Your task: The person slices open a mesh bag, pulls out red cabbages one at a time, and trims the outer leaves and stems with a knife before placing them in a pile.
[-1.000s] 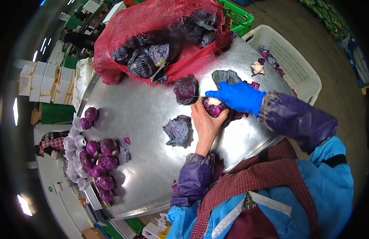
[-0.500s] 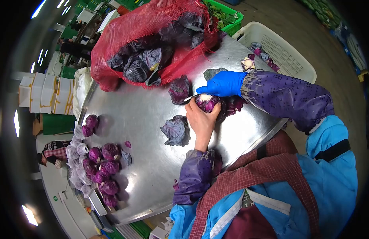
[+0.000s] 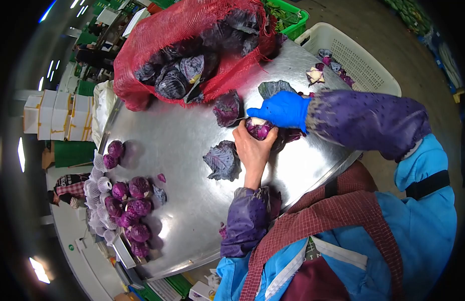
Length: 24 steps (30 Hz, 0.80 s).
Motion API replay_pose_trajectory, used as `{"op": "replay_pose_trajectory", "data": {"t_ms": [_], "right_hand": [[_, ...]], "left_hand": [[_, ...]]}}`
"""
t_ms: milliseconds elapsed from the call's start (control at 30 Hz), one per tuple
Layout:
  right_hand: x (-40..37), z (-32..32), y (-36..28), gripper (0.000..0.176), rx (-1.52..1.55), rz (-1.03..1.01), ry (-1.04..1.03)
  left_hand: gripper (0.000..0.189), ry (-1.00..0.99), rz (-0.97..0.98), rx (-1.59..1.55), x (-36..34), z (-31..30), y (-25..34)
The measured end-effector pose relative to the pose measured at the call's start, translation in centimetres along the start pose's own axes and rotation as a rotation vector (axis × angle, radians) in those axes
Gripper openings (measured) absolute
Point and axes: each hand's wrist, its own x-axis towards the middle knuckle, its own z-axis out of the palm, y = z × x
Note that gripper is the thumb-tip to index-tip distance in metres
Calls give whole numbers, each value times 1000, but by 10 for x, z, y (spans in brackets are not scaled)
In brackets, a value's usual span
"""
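Bare left hand (image 3: 251,150) cups the red cabbage (image 3: 258,131) over the steel table (image 3: 187,150), fingers half-curled round it; gloved right hand (image 3: 282,109) grips a knife (image 3: 241,119) tightly. A skid off that pale core (image 3: 257,121) could nick bare fingertips!

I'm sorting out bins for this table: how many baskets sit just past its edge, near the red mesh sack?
2: a green basket of leafy greens beside the red mesh sack, and a white perforated basket next to it. The sack may hide more.
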Motion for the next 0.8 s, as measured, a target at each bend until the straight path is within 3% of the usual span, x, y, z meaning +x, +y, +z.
{"op": "replay_pose_trajectory", "data": {"t_ms": [33,67,200,333,400,433,500,567,633,667,700,800], "right_hand": [[-4,4,-5,38,69,115,-6],[-11,10,-4,38,159,132,90],[-6,13,8,37,114,148,33],[10,13,35,43,-2,10,31],[17,20,44,37,6,-95,81],[25,22,53,28,5,51,-14],[34,13,79,23,-165,91,-307],[22,25,83,28,-128,81,-275],[12,46,75,33,349,92,232],[3,44,65,39,419,178,197],[-1,52,53,41,499,92,444],[-3,41,30,34,587,191,397]], "left_hand": [[81,0,-3,-1,1,-1,1],[81,-14,11,-5,2,-2,2],[81,-13,32,17,6,1,4],[78,-48,-28,49,17,-1,9],[76,-74,-108,37,17,1,10],[76,-82,-104,40,8,6,15],[77,79,420,169,-18,17,28],[80,88,430,219,-21,15,29],[83,91,272,12,-20,9,12],[86,37,227,-20,-21,2,8],[85,3,208,-62,-22,-3,7],[82,-25,215,14,-29,-6,11]]}}
